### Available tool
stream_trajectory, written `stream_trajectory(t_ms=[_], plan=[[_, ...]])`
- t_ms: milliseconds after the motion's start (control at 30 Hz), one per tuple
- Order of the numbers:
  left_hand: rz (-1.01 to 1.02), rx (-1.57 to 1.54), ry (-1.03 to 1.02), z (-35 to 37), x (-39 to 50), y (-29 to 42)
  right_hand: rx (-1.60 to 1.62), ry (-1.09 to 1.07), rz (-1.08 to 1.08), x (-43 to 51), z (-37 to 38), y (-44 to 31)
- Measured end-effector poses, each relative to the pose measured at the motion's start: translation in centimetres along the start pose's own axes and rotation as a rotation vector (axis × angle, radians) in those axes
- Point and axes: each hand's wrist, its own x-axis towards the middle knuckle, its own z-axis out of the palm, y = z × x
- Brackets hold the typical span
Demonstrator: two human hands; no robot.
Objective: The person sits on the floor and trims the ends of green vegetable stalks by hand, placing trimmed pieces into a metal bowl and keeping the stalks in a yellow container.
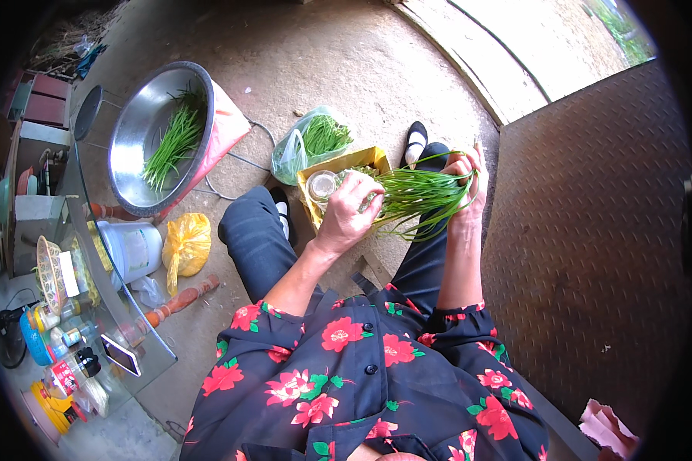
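Observation:
A bunch of long green chives (421, 190) is held in my right hand (467, 181), its stems fanning left over my thigh. My left hand (353, 210), thumb and fingertips pinched together, is at the left ends of the bunch; whether a stem is between the fingertips cannot be told. Beneath it stands a yellow-lined box (375, 157) with plant scraps and a clear plastic container (322, 185). Behind the box, a translucent plastic bag (288, 157) holds more chives (326, 135). Further left, a metal basin (134, 129) contains another heap of chives (176, 141).
At the left, a glass-topped table (124, 294) bears jars, a basket and a smartphone (121, 355). Near its edge are a white bucket (138, 248) and a tied yellow bag (187, 245). A textured metal panel (582, 242) stands at my right.

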Motion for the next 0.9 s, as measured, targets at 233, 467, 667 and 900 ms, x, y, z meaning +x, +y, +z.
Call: stream_trajectory(t_ms=[233,467,667,900], plan=[[-0.526,-0.72,0.007,-1.3,-0.6,-1.6,-0.078,-0.027,-0.065,0.4,-1.2,-1.1],[-0.487,-0.409,0.138,-3.3,-1.5,-2.8,-0.08,-0.008,-0.127,1.2,-0.4,-2.1],[-0.372,0.145,-0.031,-3.6,-2.5,-4.0,-0.009,0.021,-0.152,1.3,1.3,-3.4],[-0.399,-0.003,0.039,-3.6,-3.1,-4.2,-0.035,0.0,-0.147,1.6,1.1,-4.1]])
